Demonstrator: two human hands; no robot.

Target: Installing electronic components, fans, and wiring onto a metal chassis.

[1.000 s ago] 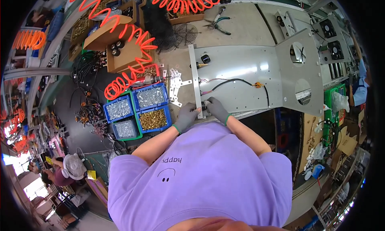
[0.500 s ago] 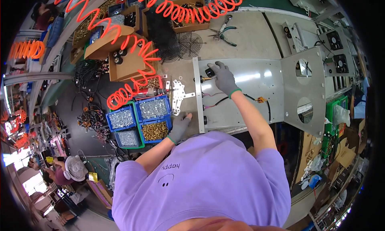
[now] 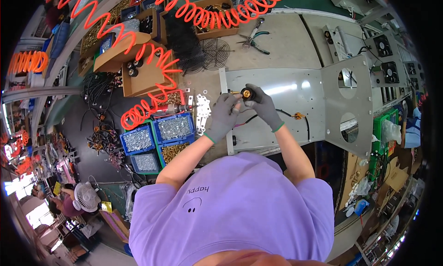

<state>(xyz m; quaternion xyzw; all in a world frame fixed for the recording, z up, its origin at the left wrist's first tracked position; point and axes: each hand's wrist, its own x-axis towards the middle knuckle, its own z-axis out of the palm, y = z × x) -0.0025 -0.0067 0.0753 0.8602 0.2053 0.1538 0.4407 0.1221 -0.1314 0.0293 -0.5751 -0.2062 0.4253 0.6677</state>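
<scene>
My gloved right hand (image 3: pixel 263 108) grips a round black terminal knob (image 3: pixel 248 94) with a brass centre, its brass face turned up. Close beside it, my gloved left hand (image 3: pixel 224 112) has its fingers pinched together by the flanged edge of a grey sheet-metal panel (image 3: pixel 286 120); what they hold, if anything, is too small to make out. A brass stud (image 3: pixel 235 92) sticks out from that flange just above the left fingertips. Lower on the same flange sits a black fitting (image 3: pixel 234 140). A dark cable (image 3: pixel 290 113) with an orange-brown bundle lies across the panel.
Blue bins (image 3: pixel 173 128) of small metal parts stand left of the panel, beside white flat brackets (image 3: pixel 202 110) and a red power tool (image 3: pixel 166 109). Pliers (image 3: pixel 254 42) and round wire fan guards (image 3: pixel 215 52) lie beyond. Red coiled hoses (image 3: pixel 217 16) hang over the bench.
My left hand has risen from beside the brackets and bins to the panel's flange. My right hand has drawn slightly nearer, turning the knob so its brass centre shows.
</scene>
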